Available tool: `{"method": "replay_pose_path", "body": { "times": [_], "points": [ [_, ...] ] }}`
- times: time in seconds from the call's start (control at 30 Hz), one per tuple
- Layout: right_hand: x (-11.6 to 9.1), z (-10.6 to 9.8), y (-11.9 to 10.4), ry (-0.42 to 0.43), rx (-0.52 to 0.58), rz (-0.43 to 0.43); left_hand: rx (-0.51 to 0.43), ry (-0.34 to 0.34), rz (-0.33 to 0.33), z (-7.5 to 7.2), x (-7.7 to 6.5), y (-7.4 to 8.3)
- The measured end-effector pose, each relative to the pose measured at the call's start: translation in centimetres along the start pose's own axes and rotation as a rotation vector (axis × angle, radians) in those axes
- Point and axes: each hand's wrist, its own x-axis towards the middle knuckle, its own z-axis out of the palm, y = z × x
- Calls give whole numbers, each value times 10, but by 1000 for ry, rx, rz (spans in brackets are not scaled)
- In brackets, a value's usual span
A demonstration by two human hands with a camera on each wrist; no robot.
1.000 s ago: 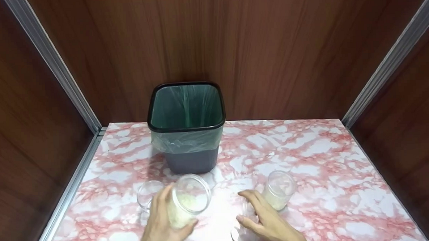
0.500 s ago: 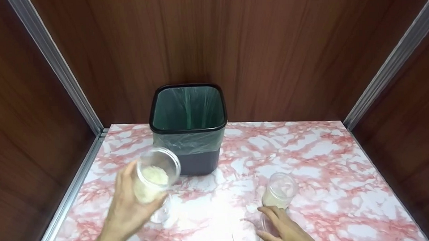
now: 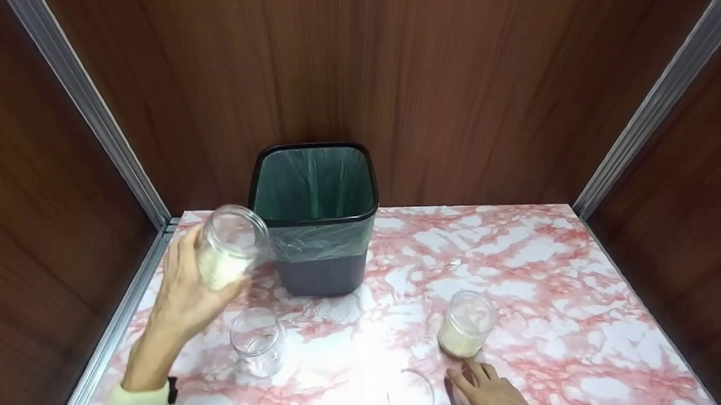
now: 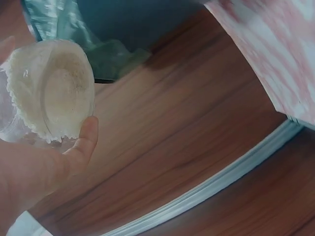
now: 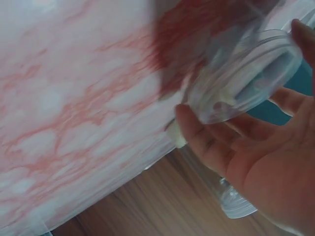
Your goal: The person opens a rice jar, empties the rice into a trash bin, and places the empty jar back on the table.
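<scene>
The left hand (image 3: 185, 295) is gripping a tilted jar (image 3: 220, 266) of pale contents, thumb and fingers clamping round it, and is holding it above the worktop (image 3: 540, 268), near the bin's left side. A clear jar (image 3: 257, 341) is standing below. The lined bin (image 3: 321, 274) is standing behind. Farther right, a clear disc (image 3: 410, 395) is lying; a second filled jar (image 3: 463, 332) is standing upright. Beside it, the right hand (image 3: 493, 394) is clasping a clear round piece (image 5: 246, 81), jar or lid being unclear.
</scene>
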Motion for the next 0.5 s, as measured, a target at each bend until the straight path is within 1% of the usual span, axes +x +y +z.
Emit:
{"method": "replay_pose_path", "body": {
  "times": [0.13,0.23,0.33,0.43,0.5],
  "points": [
    [0,0,-4,-91,21,25,44,19,32,-1,15,-9],
    [0,-1,-6,-147,28,47,69,33,53,-1,22,-11],
    [0,0,-7,-161,5,62,93,40,74,-2,28,-10],
    [1,3,-9,-167,-21,74,123,38,78,-3,35,-8],
    [1,4,-10,-177,-30,77,146,31,70,-4,39,-6]
  ]
}}
